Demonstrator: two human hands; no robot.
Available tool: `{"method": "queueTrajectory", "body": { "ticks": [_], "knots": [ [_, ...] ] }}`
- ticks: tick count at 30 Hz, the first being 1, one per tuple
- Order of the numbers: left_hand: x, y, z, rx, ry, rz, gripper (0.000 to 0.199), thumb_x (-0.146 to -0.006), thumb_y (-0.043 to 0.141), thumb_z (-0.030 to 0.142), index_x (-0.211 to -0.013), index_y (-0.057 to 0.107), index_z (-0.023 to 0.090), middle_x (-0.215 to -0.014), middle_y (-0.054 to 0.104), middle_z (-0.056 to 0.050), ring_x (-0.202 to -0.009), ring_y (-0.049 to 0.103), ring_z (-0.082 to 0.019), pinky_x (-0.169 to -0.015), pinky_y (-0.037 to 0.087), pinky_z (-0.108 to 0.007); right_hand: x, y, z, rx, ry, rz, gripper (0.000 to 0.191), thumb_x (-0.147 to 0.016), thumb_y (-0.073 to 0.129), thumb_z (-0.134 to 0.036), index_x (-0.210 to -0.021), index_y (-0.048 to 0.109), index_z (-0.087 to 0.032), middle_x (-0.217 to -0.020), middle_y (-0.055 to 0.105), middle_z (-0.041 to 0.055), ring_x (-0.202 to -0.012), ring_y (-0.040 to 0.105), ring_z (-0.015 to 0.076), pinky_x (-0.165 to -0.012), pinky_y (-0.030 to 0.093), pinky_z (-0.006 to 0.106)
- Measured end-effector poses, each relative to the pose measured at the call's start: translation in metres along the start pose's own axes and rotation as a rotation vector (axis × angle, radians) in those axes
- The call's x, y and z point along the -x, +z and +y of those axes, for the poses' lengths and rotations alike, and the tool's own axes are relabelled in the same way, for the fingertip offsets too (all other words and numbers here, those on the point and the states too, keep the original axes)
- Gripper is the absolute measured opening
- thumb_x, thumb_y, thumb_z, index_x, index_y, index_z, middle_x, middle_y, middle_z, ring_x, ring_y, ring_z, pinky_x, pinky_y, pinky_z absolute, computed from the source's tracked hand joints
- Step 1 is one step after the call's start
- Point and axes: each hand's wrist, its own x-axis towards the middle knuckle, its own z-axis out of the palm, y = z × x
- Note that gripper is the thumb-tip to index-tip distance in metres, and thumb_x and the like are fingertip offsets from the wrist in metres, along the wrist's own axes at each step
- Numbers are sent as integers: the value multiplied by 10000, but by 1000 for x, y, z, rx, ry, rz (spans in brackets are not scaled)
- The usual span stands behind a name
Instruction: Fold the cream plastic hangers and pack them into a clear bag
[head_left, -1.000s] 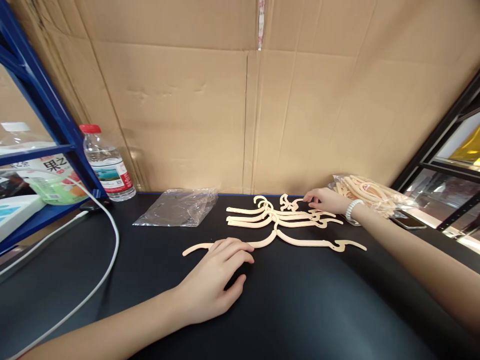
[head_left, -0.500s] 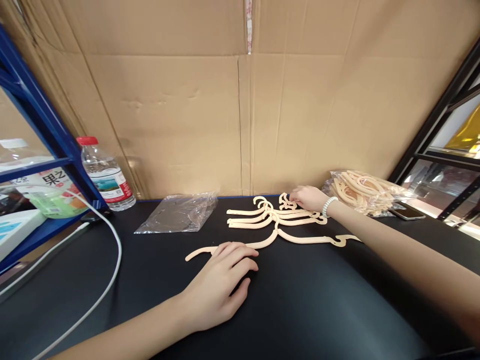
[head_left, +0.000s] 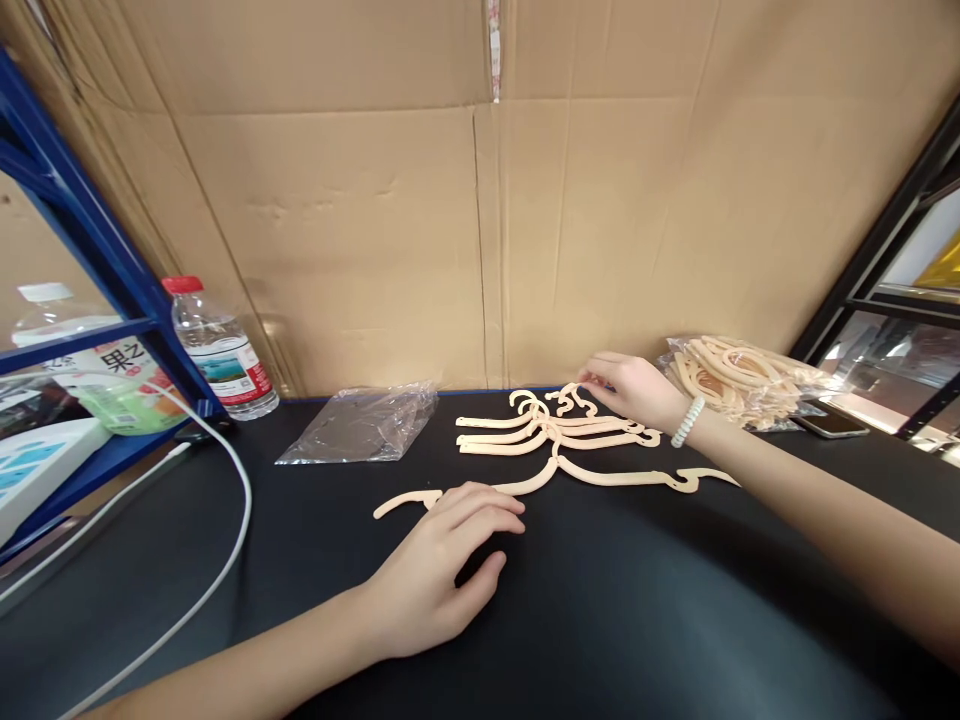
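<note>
Cream plastic folding hangers [head_left: 510,437] lie stacked on the black table, their hooks toward the back. Closer to me, another hanger [head_left: 611,477] is spread out, with loose-looking curved ends at both sides. My left hand [head_left: 442,565] rests palm down beside its left arm, fingers loosely spread and holding nothing; it hides part of that arm. At the back, my right hand [head_left: 630,388] pinches at small curved cream hanger pieces [head_left: 574,400] behind the stack. Its fingertips are closed on one piece, partly hidden by the fingers.
A clear bag of hangers [head_left: 739,380] sits at the back right, near a phone [head_left: 832,420]. An empty plastic bag [head_left: 356,425] lies left of centre. A water bottle [head_left: 225,350], white cable [head_left: 244,490] and blue shelf [head_left: 97,230] are left. Cardboard [head_left: 360,230] stands behind.
The small hanger pieces under my right hand have shifted and spread apart, and that hand has lifted slightly. My left hand stays by the spread hanger. The view has moved a little.
</note>
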Motion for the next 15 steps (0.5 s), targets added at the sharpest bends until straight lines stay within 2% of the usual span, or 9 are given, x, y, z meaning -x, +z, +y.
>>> {"method": "queueTrajectory", "body": {
  "ticks": [3,4,8,11,15],
  "knots": [
    [-3,2,2,322,-198,68,240,-953,453,220,-1170,555,220,-1155,626,-88,-1022,593,-206,-870,483,-351,5,-16,-42,-28,-122,75,198,-978,417,-211,-930,606,-178,-896,662,63,-824,608,182,-727,454,286],
    [-5,3,2,452,-271,82,260,-968,439,273,-1198,546,216,-1155,627,-101,-975,612,-205,-808,501,-338,7,-21,-56,-13,-219,146,214,-989,401,-209,-950,608,-173,-913,672,66,-818,608,178,-716,453,288],
    [-11,5,0,863,-442,113,386,-964,456,427,-1247,534,176,-1107,651,-140,-828,649,-198,-616,485,-276,14,-31,-102,87,-505,336,261,-982,381,-111,-894,620,-164,-914,698,48,-783,604,155,-642,428,277],
    [-13,3,1,971,-498,125,340,-917,569,415,-1132,606,154,-940,678,-95,-719,623,-151,-570,445,-234,15,-27,-121,162,-632,369,278,-974,418,-124,-789,619,-172,-812,687,27,-692,577,151,-600,399,294],
    [-13,-1,3,985,-489,85,253,-853,672,382,-916,632,140,-784,661,-45,-645,586,-118,-534,410,-206,14,-18,-132,185,-676,357,296,-973,425,-144,-748,612,-187,-782,676,14,-632,540,143,-587,388,303]
  ]
}}
